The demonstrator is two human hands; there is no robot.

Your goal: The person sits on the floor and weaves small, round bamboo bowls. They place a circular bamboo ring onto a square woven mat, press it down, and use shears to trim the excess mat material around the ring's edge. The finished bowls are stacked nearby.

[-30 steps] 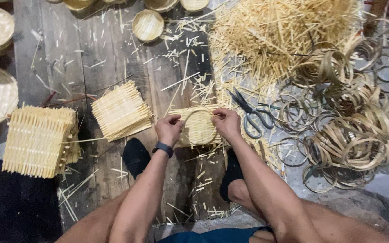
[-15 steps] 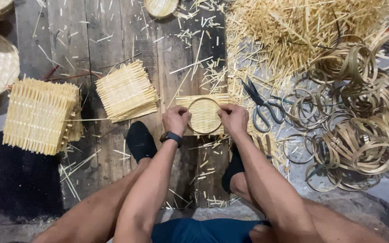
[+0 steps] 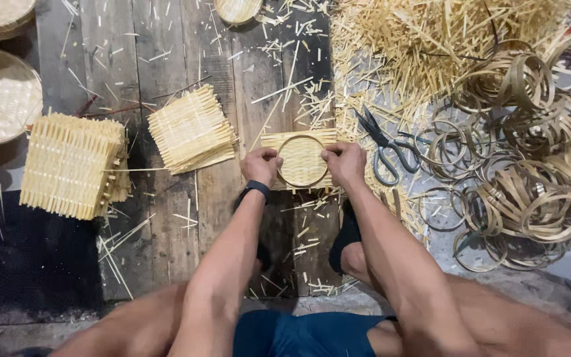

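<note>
Dark wooden floorboards (image 3: 166, 59) lie strewn with pale bamboo splinters. Both hands, left hand (image 3: 261, 165) and right hand (image 3: 345, 163), pinch a round bamboo hoop (image 3: 302, 160) pressed onto a square woven bamboo mat (image 3: 297, 139), fingers closed on its rim (black-handled scissors (image 3: 384, 147) just right).

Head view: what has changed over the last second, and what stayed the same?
The left hand and right hand have closed in on the bamboo ring, now pressing it flat on the square woven mat from both sides; a second ago the piece sat looser and tilted between them. The camera view shifted slightly. The scissors, mat stacks, loose rings and splint pile lie unchanged.
</note>
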